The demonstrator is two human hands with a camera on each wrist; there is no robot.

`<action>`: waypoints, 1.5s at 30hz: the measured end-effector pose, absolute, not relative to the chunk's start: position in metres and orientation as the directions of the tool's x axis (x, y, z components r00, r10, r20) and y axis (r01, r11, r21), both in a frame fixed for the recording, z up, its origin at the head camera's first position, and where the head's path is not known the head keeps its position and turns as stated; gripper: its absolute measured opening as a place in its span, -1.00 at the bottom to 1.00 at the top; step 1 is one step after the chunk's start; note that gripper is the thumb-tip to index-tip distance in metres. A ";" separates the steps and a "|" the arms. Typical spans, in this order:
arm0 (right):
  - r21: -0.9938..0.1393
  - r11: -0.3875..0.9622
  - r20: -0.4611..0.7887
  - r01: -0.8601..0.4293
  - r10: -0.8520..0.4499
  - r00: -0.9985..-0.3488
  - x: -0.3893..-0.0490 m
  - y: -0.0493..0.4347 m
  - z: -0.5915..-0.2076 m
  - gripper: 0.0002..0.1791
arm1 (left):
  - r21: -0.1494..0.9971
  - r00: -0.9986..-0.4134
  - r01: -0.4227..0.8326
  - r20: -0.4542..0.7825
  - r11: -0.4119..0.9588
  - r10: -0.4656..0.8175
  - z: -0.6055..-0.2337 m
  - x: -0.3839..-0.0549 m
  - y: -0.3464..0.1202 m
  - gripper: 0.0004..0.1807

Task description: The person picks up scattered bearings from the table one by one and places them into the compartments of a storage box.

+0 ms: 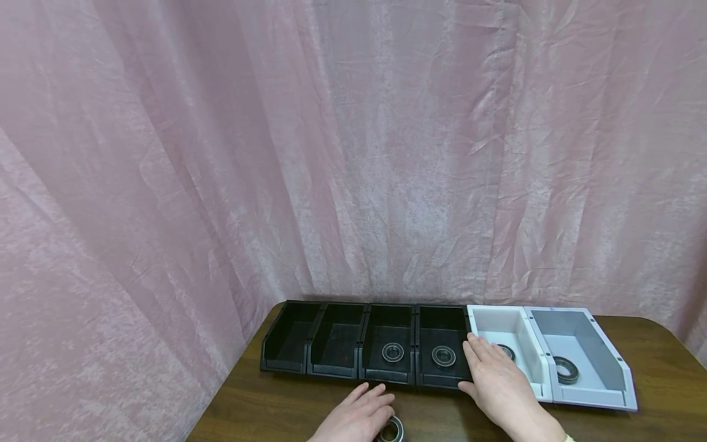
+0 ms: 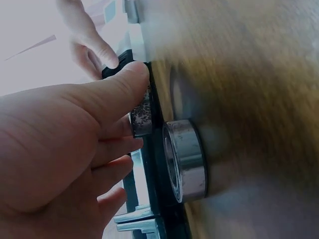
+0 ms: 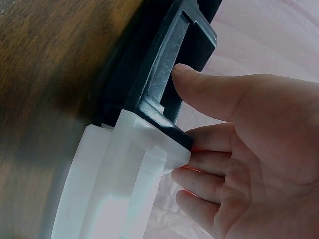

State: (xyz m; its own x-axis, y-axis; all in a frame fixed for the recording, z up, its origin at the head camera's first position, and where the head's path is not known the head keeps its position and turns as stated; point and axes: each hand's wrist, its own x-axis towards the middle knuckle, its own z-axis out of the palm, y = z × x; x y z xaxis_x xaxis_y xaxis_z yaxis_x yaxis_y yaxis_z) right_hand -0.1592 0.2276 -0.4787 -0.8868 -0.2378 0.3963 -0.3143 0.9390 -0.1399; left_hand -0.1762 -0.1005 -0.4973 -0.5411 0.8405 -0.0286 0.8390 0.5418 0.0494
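My left hand [image 1: 356,416] is palm down in front of the black bins, its thumb and index finger pinching a bearing [image 2: 142,117]. Under that hand a second bearing [image 2: 192,162] lies on the table; the hand hides it in the head view. My right hand [image 1: 497,383] lies with extended fingers over the side walls where the rightmost black bin [image 1: 442,325] meets the white bin [image 1: 497,319]. Its thumb [image 3: 192,82] is at the black bin's front lip. That black bin holds a bearing [image 1: 444,356], and a bearing [image 1: 506,352] in the white bin is partly covered by my fingers.
Several bins stand in a row along the table's back edge. One black bin [image 1: 375,316] contains a bearing [image 1: 393,352], as does the grey bin [image 1: 599,362] at the right end, with its bearing [image 1: 566,370]. A pink curtain [image 1: 386,153] hangs behind the wooden table [image 1: 248,405].
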 end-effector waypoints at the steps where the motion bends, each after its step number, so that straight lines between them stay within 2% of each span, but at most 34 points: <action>1: -0.139 0.939 0.397 -0.314 -0.238 -0.886 -0.159 0.228 -0.479 -0.18 | 0.039 -0.541 0.840 -0.018 0.541 0.841 -0.497 -0.177 -0.101 -0.42; 7: -0.143 0.939 0.394 -0.313 -0.237 -0.888 -0.159 0.227 -0.479 -0.18 | -0.058 -0.519 0.849 0.104 0.526 0.849 -0.492 -0.176 -0.106 -0.47; 16: -0.146 0.940 0.385 -0.309 -0.233 -0.893 -0.160 0.227 -0.478 -0.18 | 0.052 -0.565 0.824 0.141 0.564 0.813 -0.487 -0.182 -0.115 -0.46; 23: -0.150 0.940 0.352 -0.308 -0.240 -0.905 -0.160 0.227 -0.477 -0.17 | -0.054 -0.589 0.791 0.207 0.610 0.781 -0.472 -0.177 -0.117 -0.46; 32: -0.149 0.939 0.358 -0.310 -0.242 -0.902 -0.160 0.227 -0.478 -0.17 | -0.025 -0.670 0.722 0.228 0.692 0.707 -0.463 -0.178 -0.123 -0.44; 38: -0.144 0.940 0.374 -0.310 -0.239 -0.896 -0.160 0.228 -0.478 -0.17 | -0.060 -0.659 0.698 0.337 0.714 0.672 -0.464 -0.183 -0.126 -0.44; 45: -0.139 0.938 0.397 -0.316 -0.240 -0.886 -0.159 0.228 -0.478 -0.17 | -0.079 -0.674 0.666 0.363 0.742 0.643 -0.463 -0.188 -0.130 -0.45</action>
